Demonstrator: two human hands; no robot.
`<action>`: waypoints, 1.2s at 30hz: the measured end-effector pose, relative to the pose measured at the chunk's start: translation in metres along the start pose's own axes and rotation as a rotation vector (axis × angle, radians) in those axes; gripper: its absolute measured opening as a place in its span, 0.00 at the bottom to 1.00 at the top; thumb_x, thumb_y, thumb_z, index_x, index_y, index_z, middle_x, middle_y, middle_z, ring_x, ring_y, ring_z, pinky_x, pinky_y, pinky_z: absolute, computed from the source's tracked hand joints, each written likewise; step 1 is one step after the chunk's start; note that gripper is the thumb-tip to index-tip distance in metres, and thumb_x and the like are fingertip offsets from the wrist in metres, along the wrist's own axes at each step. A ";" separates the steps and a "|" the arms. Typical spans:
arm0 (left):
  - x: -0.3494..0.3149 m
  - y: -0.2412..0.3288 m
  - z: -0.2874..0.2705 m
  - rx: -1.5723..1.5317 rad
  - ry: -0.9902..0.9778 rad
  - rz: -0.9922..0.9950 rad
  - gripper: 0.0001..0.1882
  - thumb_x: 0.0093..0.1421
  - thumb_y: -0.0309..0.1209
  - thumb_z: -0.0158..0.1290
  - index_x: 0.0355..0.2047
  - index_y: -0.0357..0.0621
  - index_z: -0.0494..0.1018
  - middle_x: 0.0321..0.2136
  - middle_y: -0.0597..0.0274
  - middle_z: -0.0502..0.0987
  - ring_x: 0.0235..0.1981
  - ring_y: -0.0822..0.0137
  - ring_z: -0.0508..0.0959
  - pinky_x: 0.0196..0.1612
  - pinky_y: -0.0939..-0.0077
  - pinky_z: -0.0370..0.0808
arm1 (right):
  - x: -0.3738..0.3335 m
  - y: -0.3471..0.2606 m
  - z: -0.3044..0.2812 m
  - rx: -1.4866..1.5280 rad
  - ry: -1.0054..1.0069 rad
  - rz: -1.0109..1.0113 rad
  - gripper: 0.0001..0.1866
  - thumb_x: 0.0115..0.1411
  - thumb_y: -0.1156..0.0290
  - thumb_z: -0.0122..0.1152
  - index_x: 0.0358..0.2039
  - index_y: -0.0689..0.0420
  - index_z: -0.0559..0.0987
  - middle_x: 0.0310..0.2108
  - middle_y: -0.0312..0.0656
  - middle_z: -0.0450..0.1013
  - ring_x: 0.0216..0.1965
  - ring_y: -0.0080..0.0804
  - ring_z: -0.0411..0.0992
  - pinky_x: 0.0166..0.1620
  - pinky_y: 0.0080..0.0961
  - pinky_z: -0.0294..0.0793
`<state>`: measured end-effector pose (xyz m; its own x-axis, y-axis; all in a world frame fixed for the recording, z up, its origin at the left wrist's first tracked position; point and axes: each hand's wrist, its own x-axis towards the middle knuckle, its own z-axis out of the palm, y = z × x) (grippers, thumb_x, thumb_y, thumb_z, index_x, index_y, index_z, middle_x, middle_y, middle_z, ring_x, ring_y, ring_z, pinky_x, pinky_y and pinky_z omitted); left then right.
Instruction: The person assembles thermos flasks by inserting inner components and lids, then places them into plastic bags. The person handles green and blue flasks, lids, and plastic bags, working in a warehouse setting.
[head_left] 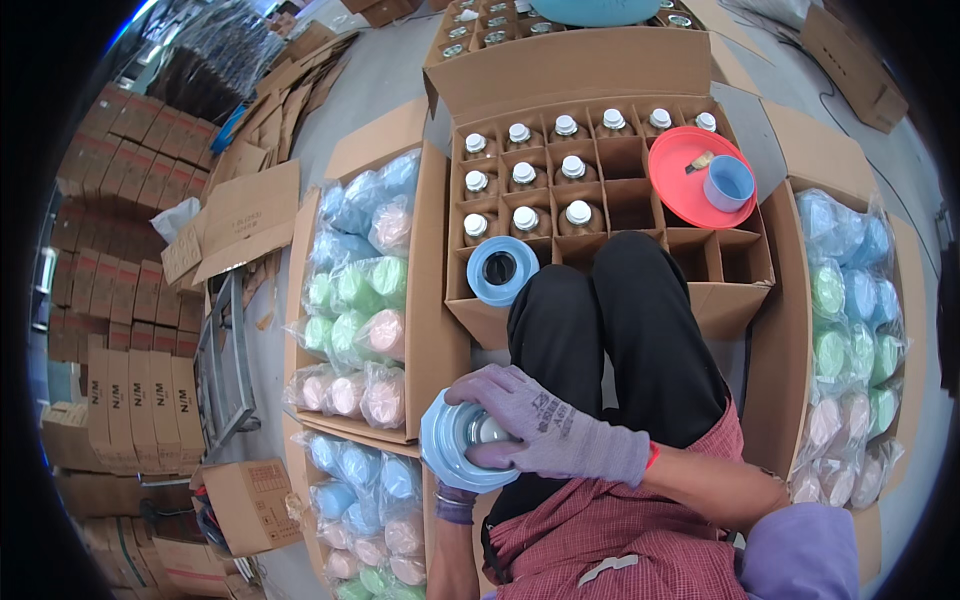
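A light blue plastic shell (436, 440) with a wide round mouth is held before my lap. My gloved right hand (540, 428) reaches over its rim, thumb and fingers curled round a shiny rounded piece (487, 430) inside. My left hand (456, 497) supports the shell from below; only the wrist end of its purple glove shows, and its fingers are hidden. Ahead, a divided carton (607, 172) holds several brown bottles (576, 216) with white caps. On its near left corner lies a light blue ring-shaped piece (503, 249) with a dark centre.
A red tray (678, 205) bearing a light blue cup (729, 184) rests on the carton's right side. Open boxes of bagged blue, green and pink cups (368, 282) flank me left and right (845, 300). Stacked cartons (140, 400) and a metal frame (228, 350) stand at left.
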<state>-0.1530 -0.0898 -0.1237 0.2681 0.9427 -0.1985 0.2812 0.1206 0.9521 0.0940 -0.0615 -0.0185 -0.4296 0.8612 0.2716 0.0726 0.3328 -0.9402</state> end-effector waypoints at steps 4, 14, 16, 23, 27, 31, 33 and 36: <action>-0.007 0.006 -0.009 -0.029 0.013 -0.047 0.36 0.56 0.38 0.65 0.62 0.43 0.66 0.58 0.57 0.72 0.58 0.59 0.72 0.62 0.61 0.70 | -0.005 0.007 -0.016 0.235 -0.077 -0.077 0.43 0.53 0.57 0.71 0.65 0.60 0.63 0.61 0.51 0.61 0.66 0.50 0.57 0.68 0.42 0.55; -0.010 0.033 -0.041 -0.114 -0.035 -0.148 0.33 0.56 0.37 0.65 0.60 0.41 0.68 0.54 0.56 0.74 0.56 0.59 0.74 0.61 0.63 0.71 | -0.001 -0.017 -0.033 0.196 -0.024 -0.310 0.48 0.46 0.65 0.77 0.66 0.61 0.62 0.61 0.52 0.64 0.62 0.50 0.64 0.63 0.40 0.65; -0.010 0.033 -0.036 -0.114 -0.024 -0.141 0.32 0.56 0.37 0.64 0.59 0.41 0.68 0.54 0.56 0.75 0.56 0.59 0.75 0.60 0.63 0.71 | 0.002 -0.025 -0.039 0.153 -0.003 -0.329 0.48 0.46 0.64 0.77 0.65 0.61 0.63 0.60 0.52 0.64 0.62 0.49 0.64 0.63 0.40 0.65; 0.003 0.025 -0.004 -0.160 0.033 -0.139 0.30 0.56 0.36 0.64 0.57 0.39 0.70 0.51 0.56 0.76 0.54 0.59 0.76 0.59 0.64 0.72 | 0.012 -0.047 -0.053 -0.033 0.187 -0.306 0.47 0.46 0.63 0.78 0.64 0.62 0.65 0.56 0.50 0.68 0.58 0.49 0.68 0.61 0.39 0.68; 0.011 0.030 -0.001 -0.176 0.019 -0.160 0.29 0.56 0.36 0.64 0.56 0.38 0.70 0.50 0.56 0.77 0.53 0.59 0.77 0.59 0.64 0.73 | 0.013 -0.061 -0.049 -0.194 0.382 -0.239 0.45 0.44 0.58 0.79 0.60 0.62 0.68 0.52 0.51 0.70 0.54 0.49 0.70 0.57 0.39 0.71; 0.015 0.041 -0.010 -0.220 0.004 -0.187 0.28 0.57 0.35 0.63 0.55 0.38 0.71 0.49 0.55 0.78 0.52 0.59 0.77 0.58 0.65 0.73 | 0.002 -0.068 -0.051 -0.239 0.443 -0.214 0.47 0.43 0.57 0.79 0.59 0.65 0.68 0.51 0.51 0.70 0.52 0.48 0.71 0.55 0.38 0.72; 0.023 0.061 -0.027 -0.237 -0.011 -0.195 0.27 0.57 0.35 0.63 0.55 0.37 0.72 0.48 0.55 0.78 0.52 0.59 0.78 0.58 0.65 0.73 | -0.007 -0.065 -0.052 -0.274 0.468 -0.292 0.48 0.42 0.57 0.80 0.60 0.66 0.67 0.52 0.52 0.69 0.52 0.48 0.70 0.55 0.37 0.72; 0.058 0.127 -0.061 -0.222 -0.129 -0.186 0.27 0.57 0.35 0.63 0.54 0.36 0.72 0.47 0.55 0.79 0.51 0.59 0.78 0.57 0.66 0.74 | -0.037 -0.051 -0.048 -0.280 0.570 -0.307 0.50 0.43 0.56 0.80 0.61 0.67 0.65 0.56 0.56 0.66 0.57 0.55 0.67 0.59 0.44 0.70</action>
<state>-0.1577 -0.0014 -0.0003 0.3495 0.8524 -0.3888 0.1324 0.3659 0.9212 0.1496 -0.0912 0.0291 0.0653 0.7540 0.6536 0.2854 0.6135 -0.7363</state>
